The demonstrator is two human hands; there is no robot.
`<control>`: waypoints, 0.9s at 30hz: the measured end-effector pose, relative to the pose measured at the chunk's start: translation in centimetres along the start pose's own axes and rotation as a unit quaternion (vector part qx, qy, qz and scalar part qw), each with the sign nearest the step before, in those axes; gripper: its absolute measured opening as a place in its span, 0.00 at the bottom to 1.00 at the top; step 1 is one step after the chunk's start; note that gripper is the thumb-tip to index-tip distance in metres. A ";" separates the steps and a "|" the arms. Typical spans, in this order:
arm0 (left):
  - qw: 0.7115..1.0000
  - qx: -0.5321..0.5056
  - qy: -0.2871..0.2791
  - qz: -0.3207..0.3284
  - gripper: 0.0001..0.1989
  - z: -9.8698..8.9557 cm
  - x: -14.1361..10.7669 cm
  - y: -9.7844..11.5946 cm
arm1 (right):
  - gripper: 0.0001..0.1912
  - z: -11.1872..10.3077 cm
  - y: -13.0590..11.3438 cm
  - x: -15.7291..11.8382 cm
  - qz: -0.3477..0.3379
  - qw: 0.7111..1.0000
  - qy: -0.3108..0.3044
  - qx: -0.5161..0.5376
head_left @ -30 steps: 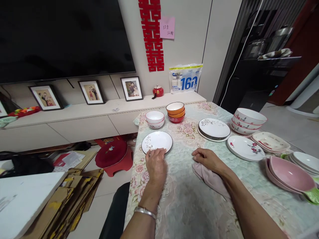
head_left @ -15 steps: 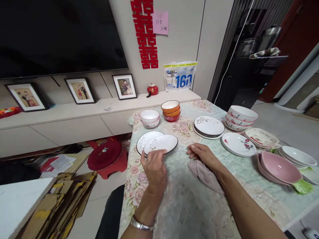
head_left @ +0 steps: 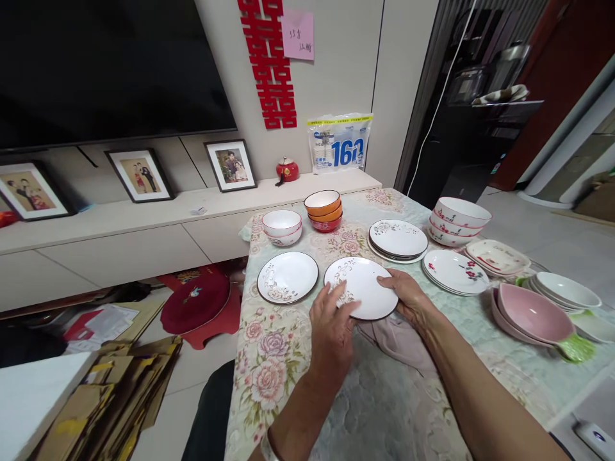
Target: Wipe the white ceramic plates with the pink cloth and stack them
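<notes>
A white plate with a dark rim and floral pattern (head_left: 362, 288) is held above the table. My right hand (head_left: 408, 298) grips its right edge, thumb on top and fingers underneath. At the plate's lower left is my left hand (head_left: 334, 330), its fingers spread over the rim. A matching plate (head_left: 288, 277) lies on the tablecloth to the left. Beneath the held plate and my right wrist, a crumpled pinkish-grey cloth (head_left: 401, 342) rests on the table.
Behind stand white bowls (head_left: 282, 227) and orange bowls (head_left: 323, 208). To the right are stacked plates (head_left: 398, 238), floral plates (head_left: 454, 272), tall bowls (head_left: 460, 221) and pink dishes (head_left: 535, 314). A red stool (head_left: 195, 304) is left of the table.
The upper of the two overlapping plates has been lifted off and moved right. My right hand has taken its right edge, and my left hand has moved right with it. The view has shifted slightly.
</notes>
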State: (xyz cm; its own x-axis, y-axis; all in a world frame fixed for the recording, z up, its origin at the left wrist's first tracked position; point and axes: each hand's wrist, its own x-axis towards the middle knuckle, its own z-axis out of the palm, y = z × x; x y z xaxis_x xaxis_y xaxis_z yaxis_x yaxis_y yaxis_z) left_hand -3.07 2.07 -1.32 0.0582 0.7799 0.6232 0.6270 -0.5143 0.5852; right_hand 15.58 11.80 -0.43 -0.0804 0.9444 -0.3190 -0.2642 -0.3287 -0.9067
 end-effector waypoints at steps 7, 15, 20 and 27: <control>0.762 -0.512 0.007 -0.396 0.34 0.8 0.6 0.7 | 0.24 0.1 -0.3 -0.4 -0.011 1.000 0.012 0.016; 0.715 -0.543 0.020 -0.440 0.32 0.4 1.0 1.3 | 0.27 1.1 -0.3 -1.3 -0.010 0.999 -0.042 -0.011; 0.760 -0.515 0.002 -0.395 0.32 0.8 0.3 0.9 | 0.21 0.9 0.0 -1.1 -0.034 0.998 -0.005 -0.047; 0.811 -0.482 -0.015 -0.332 0.32 0.9 0.0 0.7 | 0.18 0.9 -0.2 -1.2 -0.052 0.995 0.028 -0.074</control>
State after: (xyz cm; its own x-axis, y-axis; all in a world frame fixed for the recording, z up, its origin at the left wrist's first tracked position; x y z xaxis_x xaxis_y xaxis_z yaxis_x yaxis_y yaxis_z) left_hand -1.96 2.08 -1.36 -0.0149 0.9999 0.0006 -0.3694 -0.0060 0.9292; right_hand 14.81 10.74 0.36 -0.0044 0.9725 -0.2327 -0.1233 -0.2315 -0.9650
